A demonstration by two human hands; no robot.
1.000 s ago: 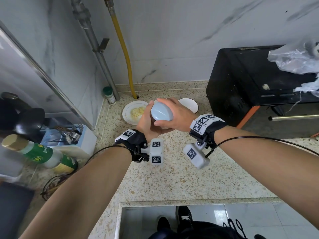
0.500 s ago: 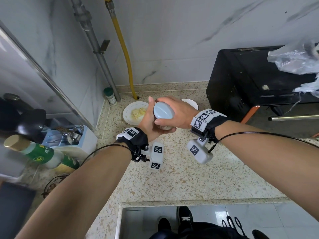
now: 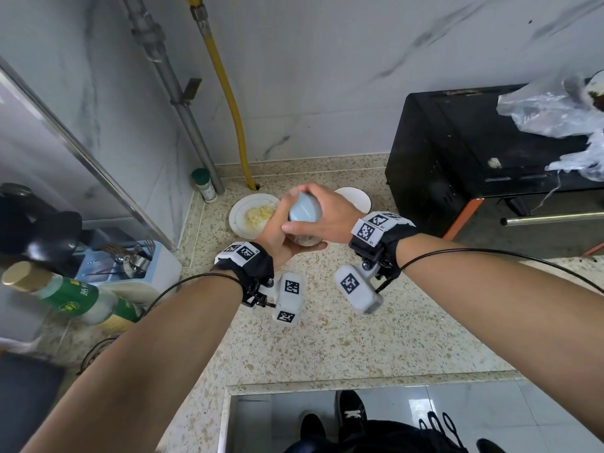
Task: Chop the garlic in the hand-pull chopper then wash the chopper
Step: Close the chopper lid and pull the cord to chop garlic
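We hold the hand-pull chopper (image 3: 304, 209) above the speckled counter (image 3: 327, 338), beside the plate of chopped garlic (image 3: 240, 220). Our left hand (image 3: 277, 237) cups its clear bowl from below, and our right hand (image 3: 331, 214) curls round its pale-blue lid.

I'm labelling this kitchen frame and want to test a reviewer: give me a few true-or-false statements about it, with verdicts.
1. The left hand and the right hand both grip the chopper. True.
2. The white plate behind the hands is bare. False: it holds chopped garlic.
3. The chopper is red on top. False: its top is pale blue.
4. A plastic bag lies on top of the black oven. True.
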